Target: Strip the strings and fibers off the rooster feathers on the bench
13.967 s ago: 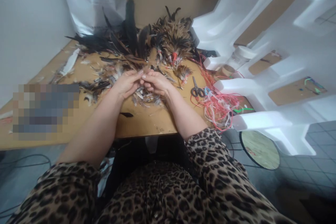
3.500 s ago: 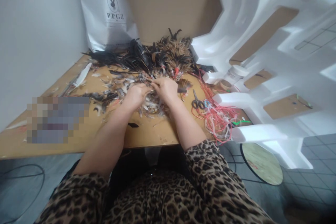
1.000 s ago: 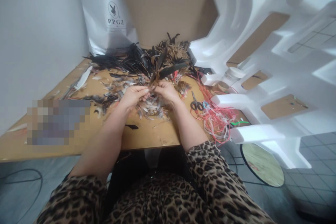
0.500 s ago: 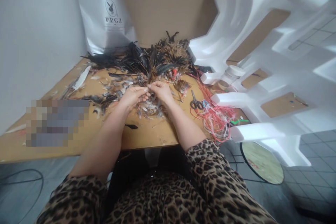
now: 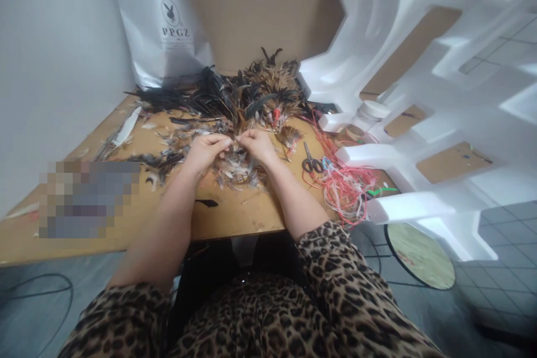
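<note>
Pinching this low on the stems leaves you little to hold, so slipping is likely the first risk. Your right hand (image 5: 258, 144) has thumb and finger closed on the base of the bunch of dark feathers (image 5: 240, 117), which fans up and away from you above the middle of the table (image 5: 247, 218). Your left hand (image 5: 206, 151) sits just beside it, fingertips together; whether a strand or quill lies between them is too small to tell. If your right pinch loosens, the stems could slide out of line or the bunch could splay and drop into the loose pale feathers (image 5: 238, 170) below, where pieces would be hard to sort out. The tips overlap the black feather heap (image 5: 205, 95) and the brown feather bundle (image 5: 277, 75) behind, so a sideways move could snag them and draw a quill loose. On your right, the scissors (image 5: 311, 158) lie beside the tangle of red and white strands (image 5: 348, 184); a hasty grab might drag strands along. Your left forearm is near the single black feather (image 5: 207, 203), and a careless sweep could brush it off the front edge
</note>
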Tool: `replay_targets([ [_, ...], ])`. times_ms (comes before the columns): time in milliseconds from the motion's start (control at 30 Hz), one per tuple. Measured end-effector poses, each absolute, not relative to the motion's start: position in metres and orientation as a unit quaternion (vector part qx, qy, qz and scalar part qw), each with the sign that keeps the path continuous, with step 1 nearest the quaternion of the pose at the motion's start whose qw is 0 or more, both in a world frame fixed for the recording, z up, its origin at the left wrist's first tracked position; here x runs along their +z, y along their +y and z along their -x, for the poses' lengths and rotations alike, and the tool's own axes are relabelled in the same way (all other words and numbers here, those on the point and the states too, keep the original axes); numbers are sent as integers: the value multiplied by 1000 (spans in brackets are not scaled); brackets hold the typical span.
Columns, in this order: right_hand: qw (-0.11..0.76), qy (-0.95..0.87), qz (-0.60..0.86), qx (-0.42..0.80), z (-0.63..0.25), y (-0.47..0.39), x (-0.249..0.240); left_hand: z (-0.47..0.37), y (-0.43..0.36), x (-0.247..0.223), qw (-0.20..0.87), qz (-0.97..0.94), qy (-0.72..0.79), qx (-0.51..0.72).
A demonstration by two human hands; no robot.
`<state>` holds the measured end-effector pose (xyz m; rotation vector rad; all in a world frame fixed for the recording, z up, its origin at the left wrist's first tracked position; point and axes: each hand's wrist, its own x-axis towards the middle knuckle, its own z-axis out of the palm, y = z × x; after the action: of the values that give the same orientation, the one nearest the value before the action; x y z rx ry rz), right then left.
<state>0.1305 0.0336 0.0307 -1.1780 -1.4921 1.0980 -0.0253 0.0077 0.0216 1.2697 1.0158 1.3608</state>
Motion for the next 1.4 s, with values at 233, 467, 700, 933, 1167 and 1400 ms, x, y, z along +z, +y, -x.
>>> replay_targets([
  [233, 429, -580, 449, 526, -131, 31, 29, 25, 6, 26, 565, -464, 353, 584],
  [467, 407, -540, 413, 610, -134, 26, 39, 29, 7, 25, 663, -387, 295, 569],
  [700, 413, -521, 439, 604, -133, 27, 35, 27, 8, 21, 681, -384, 294, 551],
  [933, 417, -543, 469, 558, -131, 28, 33, 25, 5, 23, 608, -445, 369, 543],
  [1167, 340, -663, 500, 441, -138, 28, 36, 22, 11, 15, 472, -534, 480, 511],
  [1400, 260, -766, 524, 267, -143, 20, 48, 20, 9, 16, 423, -564, 517, 485],
])
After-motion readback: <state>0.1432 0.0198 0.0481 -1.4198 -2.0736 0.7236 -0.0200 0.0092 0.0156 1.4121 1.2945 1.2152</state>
